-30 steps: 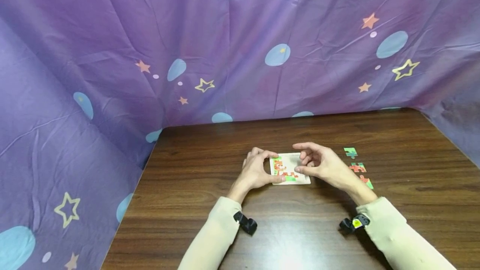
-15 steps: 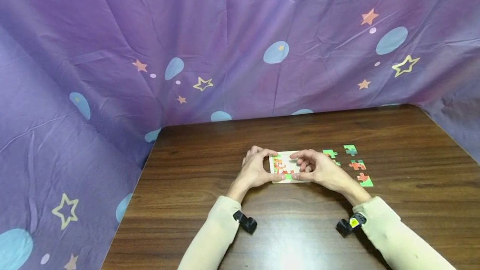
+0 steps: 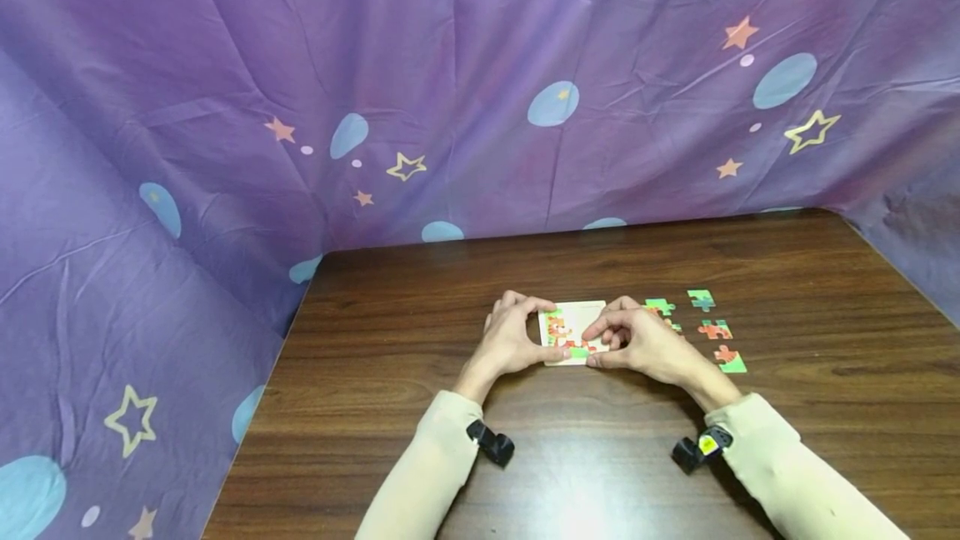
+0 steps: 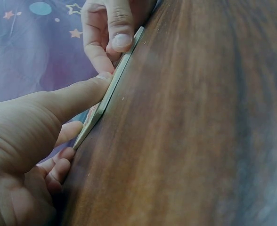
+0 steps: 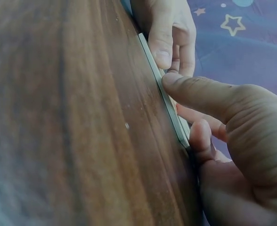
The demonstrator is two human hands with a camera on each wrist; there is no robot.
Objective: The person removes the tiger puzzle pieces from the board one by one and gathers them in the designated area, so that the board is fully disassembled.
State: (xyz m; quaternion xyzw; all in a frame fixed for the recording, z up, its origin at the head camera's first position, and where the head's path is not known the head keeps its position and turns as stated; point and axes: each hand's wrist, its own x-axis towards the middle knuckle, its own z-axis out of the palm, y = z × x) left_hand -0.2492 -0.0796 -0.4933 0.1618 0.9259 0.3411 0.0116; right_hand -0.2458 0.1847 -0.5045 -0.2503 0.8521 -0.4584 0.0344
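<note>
A small white-framed jigsaw tray (image 3: 577, 309) lies flat on the table in the head view, with red and green pieces along its left side and near edge. My left hand (image 3: 513, 336) grips its left end, thumb over the near edge and index finger on the far edge. My right hand (image 3: 637, 340) is bent over the right part, with index finger and thumb about a jigsaw piece (image 3: 579, 352) at the near edge. Both wrist views show the left thumb (image 4: 89, 92) and right thumb (image 5: 195, 92) at the tray's edge. My right hand hides the tray's right end.
Loose jigsaw pieces lie right of the tray: a green and blue one (image 3: 701, 299), a red one (image 3: 715, 329), a red and green one (image 3: 730, 359). More pieces (image 3: 660, 307) are partly behind my right hand. A purple curtain (image 3: 480, 107) borders the wooden table (image 3: 390, 315).
My right hand has moved left and nearer over the tray, and its index finger has come down toward the thumb. Pieces behind it have come into view. My left hand keeps its hold.
</note>
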